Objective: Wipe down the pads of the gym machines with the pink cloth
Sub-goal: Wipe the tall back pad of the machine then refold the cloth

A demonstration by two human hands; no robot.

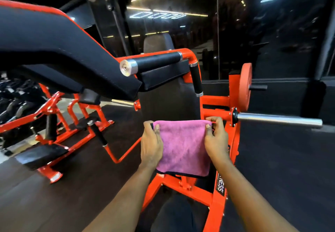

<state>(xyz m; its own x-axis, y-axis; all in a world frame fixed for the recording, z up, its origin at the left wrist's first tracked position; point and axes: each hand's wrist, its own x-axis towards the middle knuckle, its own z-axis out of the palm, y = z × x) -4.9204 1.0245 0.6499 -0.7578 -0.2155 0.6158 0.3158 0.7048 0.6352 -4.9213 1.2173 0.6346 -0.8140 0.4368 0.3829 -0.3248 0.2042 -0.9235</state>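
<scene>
While pinched at its top corners by left hand and right hand, cloth is judged soft, light, limp; corner holds are advised.

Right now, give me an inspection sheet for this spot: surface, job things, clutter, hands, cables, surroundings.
Surface: black back pad on the orange frame, upright ahead.
Job's things: pink cloth, folded, held up before the pad.
Clutter: nothing seen.
Hands: left hand and right hand each pinch a top corner of the cloth.
Cables: nothing seen.
Surroundings: orange weight plate and chrome bar at right; second machine at left.
</scene>
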